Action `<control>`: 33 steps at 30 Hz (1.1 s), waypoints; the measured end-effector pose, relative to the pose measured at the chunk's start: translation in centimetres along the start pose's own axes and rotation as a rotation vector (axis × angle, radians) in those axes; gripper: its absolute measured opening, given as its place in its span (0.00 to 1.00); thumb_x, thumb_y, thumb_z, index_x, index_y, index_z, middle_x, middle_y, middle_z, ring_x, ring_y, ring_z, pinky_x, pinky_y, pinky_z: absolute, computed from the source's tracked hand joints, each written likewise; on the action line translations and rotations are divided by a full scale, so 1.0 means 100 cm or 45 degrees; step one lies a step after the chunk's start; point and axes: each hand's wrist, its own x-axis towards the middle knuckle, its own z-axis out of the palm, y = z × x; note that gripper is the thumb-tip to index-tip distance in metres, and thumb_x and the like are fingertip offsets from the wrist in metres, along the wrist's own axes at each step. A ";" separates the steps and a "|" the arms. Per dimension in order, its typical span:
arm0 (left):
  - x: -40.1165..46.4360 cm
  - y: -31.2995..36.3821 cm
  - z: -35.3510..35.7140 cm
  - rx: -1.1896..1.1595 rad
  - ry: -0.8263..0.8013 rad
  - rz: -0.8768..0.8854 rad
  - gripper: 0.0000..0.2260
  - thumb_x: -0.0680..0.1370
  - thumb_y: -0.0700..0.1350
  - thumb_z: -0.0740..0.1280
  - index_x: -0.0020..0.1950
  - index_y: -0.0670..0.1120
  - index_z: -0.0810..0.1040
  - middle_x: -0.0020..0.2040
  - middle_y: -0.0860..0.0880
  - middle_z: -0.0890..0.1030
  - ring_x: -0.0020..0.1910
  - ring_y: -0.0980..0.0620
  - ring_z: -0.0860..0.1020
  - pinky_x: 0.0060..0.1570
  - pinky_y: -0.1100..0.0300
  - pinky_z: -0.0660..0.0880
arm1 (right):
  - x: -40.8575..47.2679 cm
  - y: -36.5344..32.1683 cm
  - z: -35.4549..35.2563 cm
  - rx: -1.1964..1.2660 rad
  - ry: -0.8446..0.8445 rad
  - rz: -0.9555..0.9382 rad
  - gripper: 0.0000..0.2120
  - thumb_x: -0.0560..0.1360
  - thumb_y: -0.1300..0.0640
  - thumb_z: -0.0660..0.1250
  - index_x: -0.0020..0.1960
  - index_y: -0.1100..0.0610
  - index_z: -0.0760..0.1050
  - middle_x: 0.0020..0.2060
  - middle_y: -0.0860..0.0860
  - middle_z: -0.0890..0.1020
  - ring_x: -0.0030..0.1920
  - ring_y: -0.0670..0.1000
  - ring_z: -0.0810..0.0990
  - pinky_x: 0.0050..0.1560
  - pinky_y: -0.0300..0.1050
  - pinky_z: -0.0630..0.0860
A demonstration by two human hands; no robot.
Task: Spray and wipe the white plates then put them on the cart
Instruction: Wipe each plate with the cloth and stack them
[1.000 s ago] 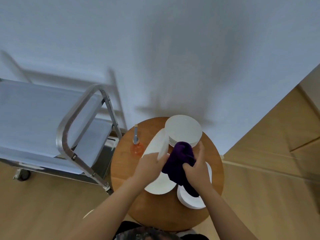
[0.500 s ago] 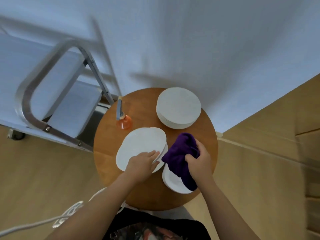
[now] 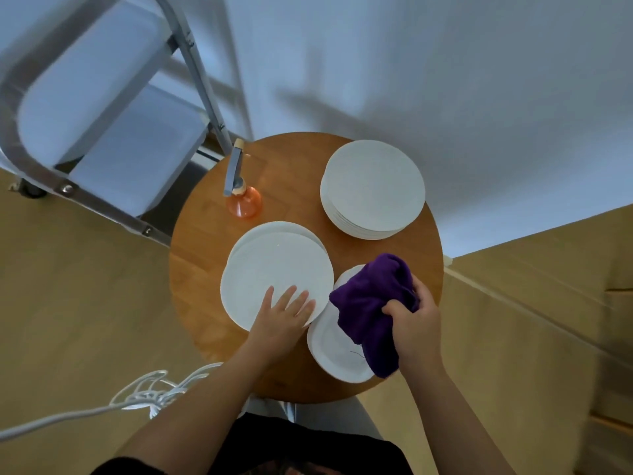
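Round wooden table (image 3: 205, 241): left hand (image 3: 279, 320) flat, fingers straight, on smooth white ceramic plate (image 3: 274, 269); right hand (image 3: 416, 323) bunches soft purple cloth (image 3: 370, 303). Plate prob. slippery, breakable; take by rim.

- I can read no text, label, brand, number or sign anywhere in my view.
- The spray bottle (image 3: 244, 200) bears no label that I can make out.
- The plates (image 3: 373, 186) are plain white.

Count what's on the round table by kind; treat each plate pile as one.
Plate piles: 3, stack, pile under left hand, plate under cloth
Spray bottle: 1
Purple cloth: 1
Total: 5
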 end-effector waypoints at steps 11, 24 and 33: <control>0.017 -0.011 0.027 0.039 -0.081 -0.050 0.26 0.81 0.57 0.57 0.78 0.50 0.57 0.78 0.46 0.57 0.76 0.42 0.56 0.71 0.37 0.47 | 0.010 0.004 -0.001 0.001 -0.034 0.019 0.26 0.71 0.68 0.65 0.65 0.48 0.69 0.51 0.43 0.77 0.50 0.46 0.76 0.41 0.38 0.74; 0.059 -0.014 -0.018 -0.764 0.139 -0.409 0.22 0.80 0.57 0.59 0.72 0.50 0.69 0.68 0.50 0.74 0.68 0.49 0.70 0.68 0.51 0.63 | 0.035 -0.003 0.000 0.131 -0.023 0.103 0.26 0.70 0.68 0.66 0.59 0.42 0.70 0.51 0.42 0.77 0.52 0.49 0.77 0.48 0.47 0.77; 0.182 -0.021 -0.107 -1.284 0.181 -0.932 0.22 0.77 0.62 0.60 0.36 0.45 0.75 0.37 0.46 0.81 0.35 0.51 0.79 0.31 0.63 0.71 | 0.073 -0.018 -0.007 0.267 0.039 0.158 0.28 0.69 0.68 0.66 0.63 0.44 0.70 0.54 0.45 0.78 0.53 0.51 0.77 0.52 0.51 0.78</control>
